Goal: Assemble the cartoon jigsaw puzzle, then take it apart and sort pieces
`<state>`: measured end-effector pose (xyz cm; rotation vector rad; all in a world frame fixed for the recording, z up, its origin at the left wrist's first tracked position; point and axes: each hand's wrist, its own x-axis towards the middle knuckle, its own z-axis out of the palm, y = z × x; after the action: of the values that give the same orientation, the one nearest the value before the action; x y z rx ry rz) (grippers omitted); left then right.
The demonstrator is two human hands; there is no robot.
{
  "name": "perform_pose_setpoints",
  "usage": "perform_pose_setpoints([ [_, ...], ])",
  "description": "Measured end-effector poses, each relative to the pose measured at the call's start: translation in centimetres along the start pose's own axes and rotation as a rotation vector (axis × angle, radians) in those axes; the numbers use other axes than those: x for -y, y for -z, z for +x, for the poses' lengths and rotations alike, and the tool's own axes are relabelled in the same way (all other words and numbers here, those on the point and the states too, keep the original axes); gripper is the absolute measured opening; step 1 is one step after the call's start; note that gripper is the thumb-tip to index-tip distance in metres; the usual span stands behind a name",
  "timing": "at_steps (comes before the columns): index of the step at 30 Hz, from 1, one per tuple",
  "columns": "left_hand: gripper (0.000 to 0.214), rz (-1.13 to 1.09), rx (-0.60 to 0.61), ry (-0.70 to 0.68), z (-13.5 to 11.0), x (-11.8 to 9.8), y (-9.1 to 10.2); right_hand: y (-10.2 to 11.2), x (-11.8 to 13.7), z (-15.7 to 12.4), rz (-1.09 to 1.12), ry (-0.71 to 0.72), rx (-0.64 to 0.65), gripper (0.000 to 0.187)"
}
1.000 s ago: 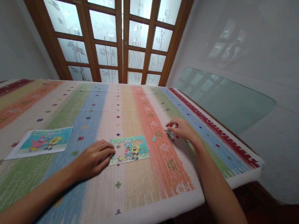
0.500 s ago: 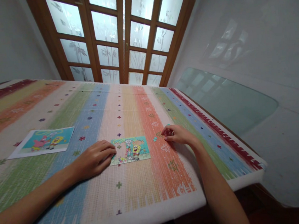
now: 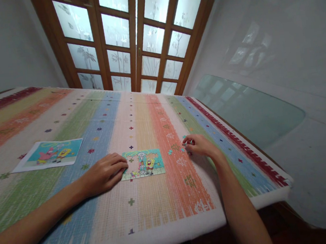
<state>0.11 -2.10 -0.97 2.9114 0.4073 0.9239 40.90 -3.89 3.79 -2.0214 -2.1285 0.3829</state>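
Just below the frame's centre, a rectangular, partly assembled teal cardboard jigsaw puzzle [image 3: 142, 163] (recognisably SpongeBob SquarePants) lies on a striped multicoloured tablecloth [image 3: 154, 204]. The left hand [image 3: 107, 173] meets its left edge, fingers loosely curled; I cannot tell whether they grip it. Right of centre, the right hand [image 3: 199, 145] has fingers pinched, contents unclear, beside two small teal jigsaw pieces [image 3: 170, 152]. A white-bordered cartoon print [image 3: 49, 153] lies mid-left.

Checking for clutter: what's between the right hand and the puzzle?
Head view: a loose teal piece near the puzzle and a second teal piece by the right hand, both over the tablecloth's orange stripe.
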Motion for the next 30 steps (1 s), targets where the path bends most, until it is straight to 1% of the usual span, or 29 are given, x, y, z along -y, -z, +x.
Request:
perform_pose_setpoints([
  [4,0.021,-0.009,-0.015,0.011,-0.1,0.0,0.0,-0.1,-0.2,-0.1,0.074,0.080,0.078,0.012],
  [7,0.021,-0.024,-0.020,0.031,-0.1,0.0,0.0,-0.4,-0.5,0.0,0.095,0.092,0.061,0.008],
  [10,0.020,-0.043,-0.032,0.054,-0.1,-0.1,-0.1,-0.7,-0.8,0.2,0.145,0.062,0.072,0.005],
  [12,0.020,-0.053,-0.039,0.072,-0.1,-0.2,-0.1,-0.9,-0.7,0.3,0.203,0.058,0.077,0.005],
  [14,0.019,-0.058,-0.048,0.088,-0.1,-0.3,-0.1,-1.2,-0.1,0.5,0.284,0.100,0.058,0.005],
  [16,0.019,-0.056,-0.059,0.095,-0.2,-0.3,-0.1,-1.9,1.1,0.6,0.383,0.169,0.040,0.014],
  [17,0.018,-0.055,-0.062,0.097,-0.3,-0.3,-0.1,-2.3,1.9,0.7,0.434,0.201,0.044,0.021],
  [18,0.018,-0.055,-0.064,0.100,-0.3,-0.3,-0.1,-2.7,2.7,0.8,0.480,0.227,0.062,0.024],
  [22,0.018,-0.063,-0.050,0.120,-0.3,-0.3,-0.2,-4.7,6.2,1.2,0.685,0.302,0.130,0.013],
  [26,0.019,-0.066,-0.050,0.129,-0.3,-0.4,-0.3,-5.8,9.2,1.7,0.923,0.283,0.133,0.011],
  [28,0.019,-0.063,-0.046,0.126,-0.3,-0.4,-0.3,-5.9,10.5,2.0,0.960,0.262,0.139,0.009],
  [30,0.019,-0.064,-0.041,0.124,-0.3,-0.5,-0.3,-5.9,11.7,2.3,0.928,0.272,0.131,0.005],
])
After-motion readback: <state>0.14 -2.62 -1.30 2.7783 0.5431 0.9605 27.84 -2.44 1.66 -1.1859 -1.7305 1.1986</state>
